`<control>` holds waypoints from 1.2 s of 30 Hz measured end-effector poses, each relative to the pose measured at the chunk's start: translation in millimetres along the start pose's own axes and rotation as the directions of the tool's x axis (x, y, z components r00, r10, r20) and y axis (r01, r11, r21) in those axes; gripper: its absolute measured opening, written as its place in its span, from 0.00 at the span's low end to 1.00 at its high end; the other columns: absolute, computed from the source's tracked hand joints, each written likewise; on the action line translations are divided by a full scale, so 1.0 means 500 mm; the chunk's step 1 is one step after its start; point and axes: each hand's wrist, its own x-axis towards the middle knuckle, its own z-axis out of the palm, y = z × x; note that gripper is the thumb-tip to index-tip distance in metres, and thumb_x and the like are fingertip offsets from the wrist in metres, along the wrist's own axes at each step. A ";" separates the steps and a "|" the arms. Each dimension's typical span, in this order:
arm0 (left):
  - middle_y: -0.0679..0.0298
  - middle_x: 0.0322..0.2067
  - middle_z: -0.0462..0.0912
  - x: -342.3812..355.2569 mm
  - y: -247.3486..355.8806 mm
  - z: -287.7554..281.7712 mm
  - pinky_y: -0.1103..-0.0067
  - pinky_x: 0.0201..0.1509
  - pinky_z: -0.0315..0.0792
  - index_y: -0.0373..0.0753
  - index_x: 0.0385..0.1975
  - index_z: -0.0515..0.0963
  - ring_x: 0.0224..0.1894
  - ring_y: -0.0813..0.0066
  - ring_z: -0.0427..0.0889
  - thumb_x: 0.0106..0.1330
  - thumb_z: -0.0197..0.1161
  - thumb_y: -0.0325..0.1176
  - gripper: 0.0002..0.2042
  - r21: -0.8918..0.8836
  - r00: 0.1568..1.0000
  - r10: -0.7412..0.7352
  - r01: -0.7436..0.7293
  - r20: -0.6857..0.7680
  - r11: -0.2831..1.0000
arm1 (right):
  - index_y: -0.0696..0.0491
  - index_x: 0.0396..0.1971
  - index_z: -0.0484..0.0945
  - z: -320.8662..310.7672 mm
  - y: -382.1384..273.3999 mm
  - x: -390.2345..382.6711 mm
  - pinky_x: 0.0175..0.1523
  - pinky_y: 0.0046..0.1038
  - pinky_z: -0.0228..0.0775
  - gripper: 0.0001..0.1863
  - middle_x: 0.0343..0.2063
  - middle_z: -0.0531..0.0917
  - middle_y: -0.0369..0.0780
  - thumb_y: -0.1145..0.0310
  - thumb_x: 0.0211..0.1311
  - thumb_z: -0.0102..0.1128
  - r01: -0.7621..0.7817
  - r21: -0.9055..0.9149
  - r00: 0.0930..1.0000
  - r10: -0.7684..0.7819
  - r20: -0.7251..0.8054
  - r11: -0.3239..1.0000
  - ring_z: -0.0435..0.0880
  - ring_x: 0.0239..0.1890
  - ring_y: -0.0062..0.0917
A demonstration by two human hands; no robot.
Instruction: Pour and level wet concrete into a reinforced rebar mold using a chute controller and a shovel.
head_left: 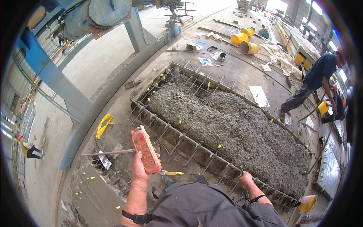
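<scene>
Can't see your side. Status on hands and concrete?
Left hand: gripping red remote. Right hand: at mould's near edge. Concrete: lumpy, inside mould. Bars jut along near side.

yellow buckets [248,48], clustered | yellow strap [102,128], on floor | blue column [44,62], left | person in yellow [25,148], far left

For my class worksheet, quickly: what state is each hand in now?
Left hand: closed, holding the red remote control.
Right hand: at the formwork's near edge; its grip cannot be told.

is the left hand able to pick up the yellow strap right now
Probably not as things stand: the left hand is wrapped around a red push-button remote, though nothing appears to lie over the yellow strap.
</scene>
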 end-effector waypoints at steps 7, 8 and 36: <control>0.54 0.38 0.76 -0.001 -0.003 0.004 0.67 0.31 0.77 0.32 0.48 0.66 0.33 0.60 0.80 0.61 0.44 0.42 0.22 0.011 0.999 -0.026 0.026 -0.022 1.000 | 0.56 0.24 0.78 -0.010 -0.019 -0.022 0.37 0.36 0.72 0.10 0.24 0.80 0.49 0.65 0.44 0.54 -0.011 -0.041 1.000 0.011 0.002 0.999 0.80 0.32 0.42; 0.54 0.38 0.76 -0.001 -0.003 0.005 0.67 0.31 0.77 0.32 0.48 0.66 0.33 0.60 0.80 0.61 0.44 0.42 0.22 0.011 0.999 -0.027 0.027 -0.022 1.000 | 0.56 0.24 0.78 -0.009 -0.017 -0.021 0.37 0.36 0.72 0.10 0.24 0.80 0.49 0.65 0.44 0.54 -0.012 -0.041 1.000 0.012 0.003 0.999 0.80 0.32 0.42; 0.54 0.38 0.76 -0.003 -0.004 0.001 0.67 0.34 0.77 0.34 0.50 0.65 0.35 0.60 0.79 0.62 0.49 0.45 0.22 0.075 0.999 -0.019 0.021 -0.030 0.997 | 0.48 0.32 0.77 0.047 0.056 0.029 0.26 0.32 0.72 0.12 0.21 0.80 0.38 0.57 0.54 0.57 0.202 -0.383 0.920 -0.041 0.390 0.901 0.81 0.23 0.32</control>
